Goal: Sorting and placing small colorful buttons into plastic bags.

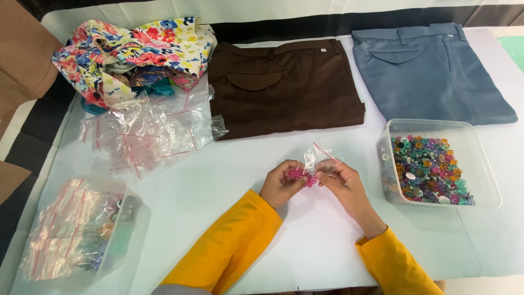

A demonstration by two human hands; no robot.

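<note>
**Both hands on small bag w/ pink buttons, centre of table**

Fingers of the left hand are curled and pinch a few small pink plastic buttons at the lower edge of a small clear plastic zip bag with a red strip. Right hand has its fingertips pressed together on the other side of the same bag, approx. at its mouth; the bag stands up between both hands, slightly tilted. Whether the buttons are inside the bag or just under it, I cannot tell. Both arms wear yellow sleeves.

The hands are above the white table cover, near the middle. Just to the right stands a clear plastic rectangular tray w/ many small coloured buttons in it, near the right hand but not touching.

On the left side:
- a loose pile of empty clear zip bags, well apart from the hands
- a clear plastic tub w/ filled bags at the lower-left corner

At the far edge lie a crumpled floral cloth, folded brown trousers and folded grey-blue trousers, side by side.
</note>
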